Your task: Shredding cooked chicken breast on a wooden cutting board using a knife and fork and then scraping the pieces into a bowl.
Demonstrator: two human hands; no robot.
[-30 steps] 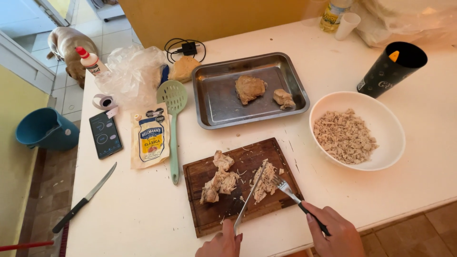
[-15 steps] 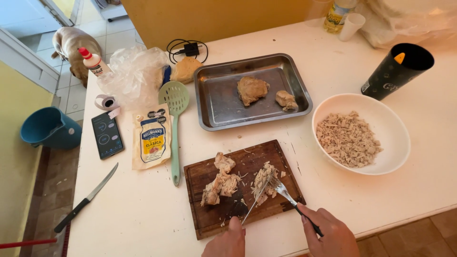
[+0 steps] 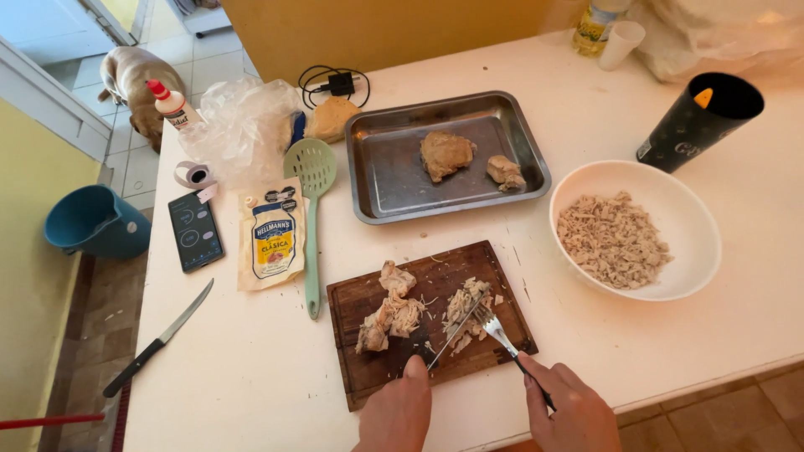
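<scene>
White countertop (image 3: 670, 335) fills most of the view, tiled floor and a dog (image 3: 130, 79) at upper left, blue bucket (image 3: 92, 222) on the floor beside the counter edge. Biggest container: metal baking tray (image 3: 394, 180) at centre back, holds two cooked chicken pieces, the large one (image 3: 445, 154) mid-tray, the small one (image 3: 506, 172) just right of it, apart. White bowl (image 3: 699, 243) right of the tray, roughly half covered with shredded chicken (image 3: 611, 241). Dark wooden cutting board (image 3: 368, 381) at front centre: unshredded chunks (image 3: 392, 311) on its left half, a shredded pile (image 3: 465, 308) on the right half. Black cup (image 3: 697, 121) behind the bowl, tilted, contents not readable. Crumpled clear plastic bag (image 3: 239, 125) at back left, contents unclear. Mayonnaise pouch (image 3: 272, 238) lies flat left of a green slotted spatula (image 3: 314, 209); phone (image 3: 195, 232) left of the pouch; black-handled knife (image 3: 155, 343) near the left edge. Left hand (image 3: 398, 414) at the board's front edge, fingers closed around a utensil (image 3: 452, 331) whose tip lies in the shredded pile; can't tell whether it is a knife or a fork. Right hand (image 3: 569, 410) just off the board's right corner, fingers wrapped on a fork (image 3: 496, 328), tines touching the same pile.
</scene>
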